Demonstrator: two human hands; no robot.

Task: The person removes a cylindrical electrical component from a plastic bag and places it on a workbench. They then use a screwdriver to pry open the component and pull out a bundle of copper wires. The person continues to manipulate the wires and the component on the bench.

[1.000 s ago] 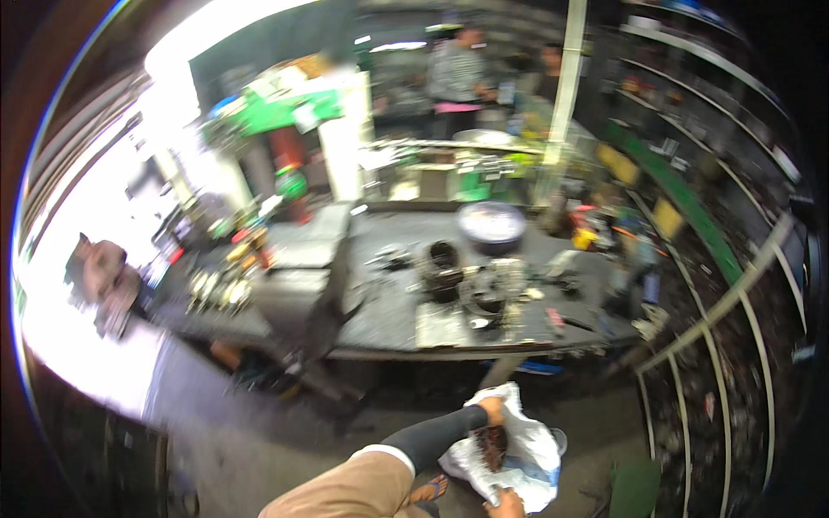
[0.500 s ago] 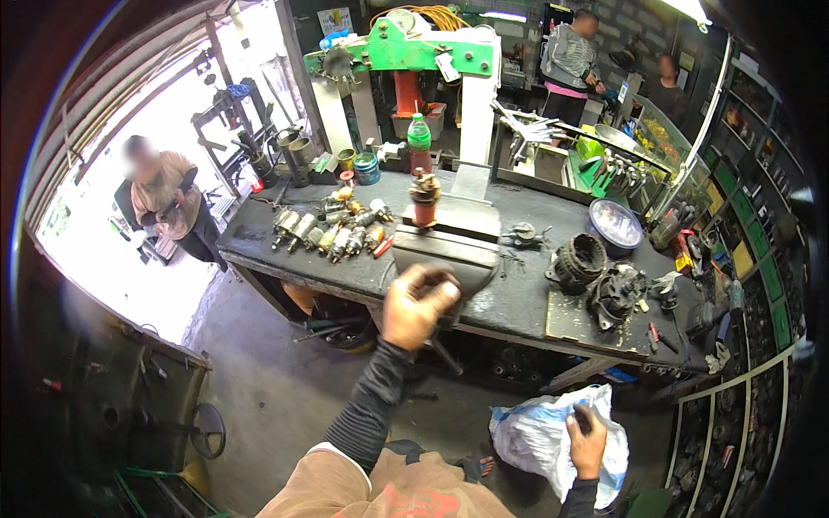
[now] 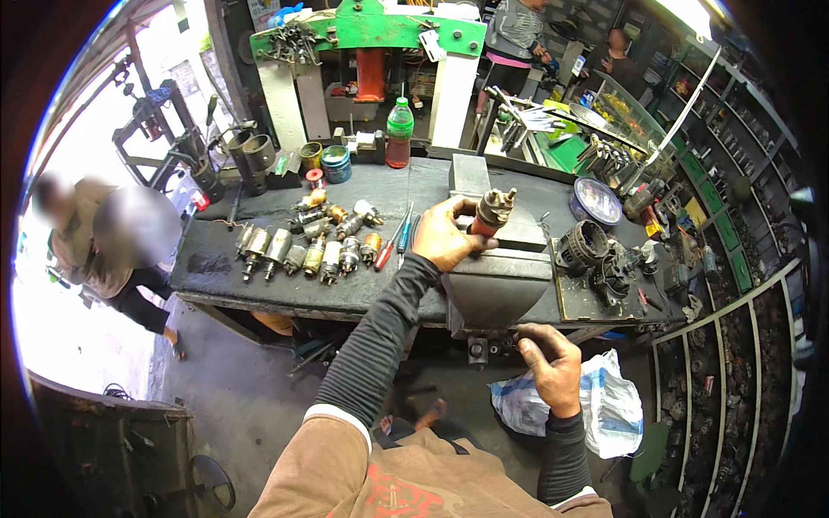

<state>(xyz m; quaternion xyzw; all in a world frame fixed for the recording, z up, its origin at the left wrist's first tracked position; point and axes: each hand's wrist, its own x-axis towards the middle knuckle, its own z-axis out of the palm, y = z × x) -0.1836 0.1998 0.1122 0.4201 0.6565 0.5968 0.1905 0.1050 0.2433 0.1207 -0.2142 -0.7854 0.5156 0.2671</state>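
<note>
A starter solenoid with a reddish body and two studs on top stands tilted at the jaws of the bench vise. My left hand has its fingers and thumb wrapped round the solenoid's body. Below the front of the vise, my right hand is closed at the end of the vise handle, though its fingers partly hide the grip. Several more solenoids lie on the bench left of the vise, beside screwdrivers.
A green press frame and a bottle of red liquid stand behind. Alternator housings sit right of the vise, near a round plastic tub. A white sack lies on the floor. One person is at the left; others are behind.
My left hand has moved forward onto the solenoid, which now leans. My right hand has risen from over the sack to the vise handle. The view has shifted, and the person at left has moved.
</note>
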